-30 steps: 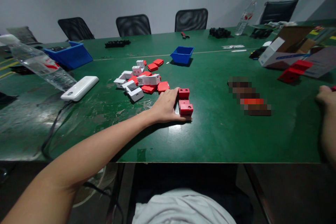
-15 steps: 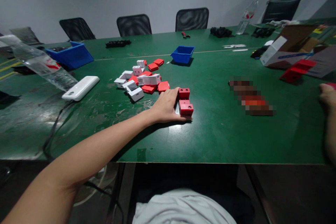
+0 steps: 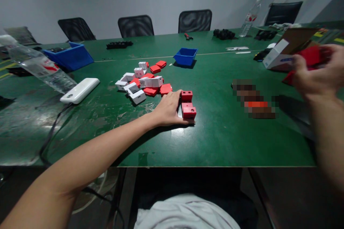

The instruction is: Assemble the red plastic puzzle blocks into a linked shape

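Observation:
My left hand (image 3: 170, 109) rests on the table with its thumb and fingers closed around a red U-shaped block (image 3: 189, 110), which has small holes in its raised ends. At the far right my right hand (image 3: 318, 77) is raised, slightly blurred, with its fingers around a red block (image 3: 310, 56). That block's full shape is partly hidden by the hand. Just behind the right hand, another red piece (image 3: 288, 78) shows beside an open cardboard box (image 3: 278, 54). Left of my left hand lies a pile of white U-shaped blocks (image 3: 137, 96) and flat red pieces (image 3: 166, 88).
A small blue bin (image 3: 185, 57) stands behind the pile, and a larger blue bin (image 3: 72, 57) is at the left. A white power bank (image 3: 80, 90) with a cable lies beside a tilted plastic bottle (image 3: 40, 65). A pixelated patch (image 3: 254, 100) covers something on the right.
My right hand has come in from the right edge and risen toward the cardboard box, carrying the red block. My left hand keeps its hold. The view has shifted slightly.

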`<state>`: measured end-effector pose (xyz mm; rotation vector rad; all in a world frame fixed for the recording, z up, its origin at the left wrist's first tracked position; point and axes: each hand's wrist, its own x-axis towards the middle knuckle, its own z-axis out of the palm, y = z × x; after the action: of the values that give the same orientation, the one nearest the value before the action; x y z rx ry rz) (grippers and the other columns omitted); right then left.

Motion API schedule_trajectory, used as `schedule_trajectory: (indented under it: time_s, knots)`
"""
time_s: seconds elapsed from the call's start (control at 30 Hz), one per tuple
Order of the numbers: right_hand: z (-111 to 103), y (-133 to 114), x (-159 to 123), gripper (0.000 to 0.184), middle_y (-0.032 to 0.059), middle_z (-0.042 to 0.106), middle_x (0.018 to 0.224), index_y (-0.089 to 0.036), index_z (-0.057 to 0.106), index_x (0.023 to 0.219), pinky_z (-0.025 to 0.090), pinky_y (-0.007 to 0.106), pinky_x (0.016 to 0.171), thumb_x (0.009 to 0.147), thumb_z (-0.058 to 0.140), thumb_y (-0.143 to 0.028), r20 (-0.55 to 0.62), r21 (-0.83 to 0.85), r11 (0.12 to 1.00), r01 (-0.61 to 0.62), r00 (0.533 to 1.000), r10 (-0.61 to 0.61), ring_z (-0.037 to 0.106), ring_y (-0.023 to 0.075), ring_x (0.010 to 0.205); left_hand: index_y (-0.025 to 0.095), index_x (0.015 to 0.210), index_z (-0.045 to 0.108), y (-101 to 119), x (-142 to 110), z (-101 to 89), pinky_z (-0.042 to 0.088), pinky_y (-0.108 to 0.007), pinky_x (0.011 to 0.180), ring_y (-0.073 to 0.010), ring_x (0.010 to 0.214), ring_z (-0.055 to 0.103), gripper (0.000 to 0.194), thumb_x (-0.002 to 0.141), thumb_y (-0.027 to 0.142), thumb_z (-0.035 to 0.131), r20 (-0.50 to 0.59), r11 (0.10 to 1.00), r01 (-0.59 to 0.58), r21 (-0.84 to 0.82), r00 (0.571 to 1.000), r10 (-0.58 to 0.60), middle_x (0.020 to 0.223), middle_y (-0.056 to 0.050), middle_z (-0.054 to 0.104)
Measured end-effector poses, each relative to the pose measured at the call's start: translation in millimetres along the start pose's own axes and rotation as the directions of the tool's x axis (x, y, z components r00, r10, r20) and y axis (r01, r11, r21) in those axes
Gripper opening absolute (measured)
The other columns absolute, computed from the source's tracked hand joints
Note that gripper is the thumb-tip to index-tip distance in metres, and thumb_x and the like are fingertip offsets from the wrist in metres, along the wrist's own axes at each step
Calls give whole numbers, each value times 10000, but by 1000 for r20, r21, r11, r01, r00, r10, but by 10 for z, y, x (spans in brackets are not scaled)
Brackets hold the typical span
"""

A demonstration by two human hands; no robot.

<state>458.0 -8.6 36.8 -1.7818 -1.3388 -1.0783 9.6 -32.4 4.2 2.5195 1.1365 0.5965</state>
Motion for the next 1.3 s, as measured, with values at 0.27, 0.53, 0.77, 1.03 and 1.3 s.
schedule_trajectory:
  time_s: [0.27, 0.53, 0.77, 1.03, 1.3]
  knots:
    - [-480, -1585, -367, 665, 226, 602, 1172, -114, 564, 1385, 504, 472, 900, 936, 519, -603, 311, 639, 730, 241, 788, -532, 593, 331, 998, 163, 1391, 335, 1, -3, 9, 441, -535, 1030, -384, 1238, 541, 1027, 609, 644, 797, -49, 997, -22, -67, 999, 19, 1346, -205, 533]
    - [-383, -2176, -730, 404, 199, 576, 1154, -131, 578, 1227, 514, 478, 906, 940, 550, -414, 418, 748, 640, 176, 624, -660, 580, 334, 1042, 174, 1362, 325, -36, -3, 59, 455, -514, 1046, -366, 1240, 551, 990, 609, 590, 815, -127, 994, -40, -97, 992, 28, 1340, -189, 520]
    - [-116, -2460, -675, 400, 139, 636, 1135, -204, 569, 1120, 482, 435, 956, 937, 498, -552, 546, 819, 428, -382, 749, -375, 612, 266, 1052, 189, 1370, 297, -42, 4, 64, 459, -526, 1043, -361, 1248, 539, 995, 615, 574, 820, -162, 996, -24, -88, 987, 9, 1345, -183, 505]
    - [-203, -2478, -606, 431, 24, 663, 814, -226, 557, 922, 505, 268, 605, 927, 493, -652, 861, 470, -122, -874, 484, -158, 656, 152, 688, 155, 1376, 276, -54, 4, 66, 439, -557, 1066, -380, 1280, 515, 1018, 628, 603, 802, -161, 997, -26, -79, 987, 13, 1368, -220, 489]
    - [-445, -2290, -521, 173, 28, 726, 781, -191, 594, 888, 592, 248, 616, 805, 713, -96, 904, 250, -144, -958, 284, -321, 697, 143, 677, 165, 1382, 279, -66, 0, 63, 456, -553, 1045, -379, 1254, 544, 1004, 636, 588, 801, -135, 993, -26, -115, 991, 10, 1345, -215, 518]
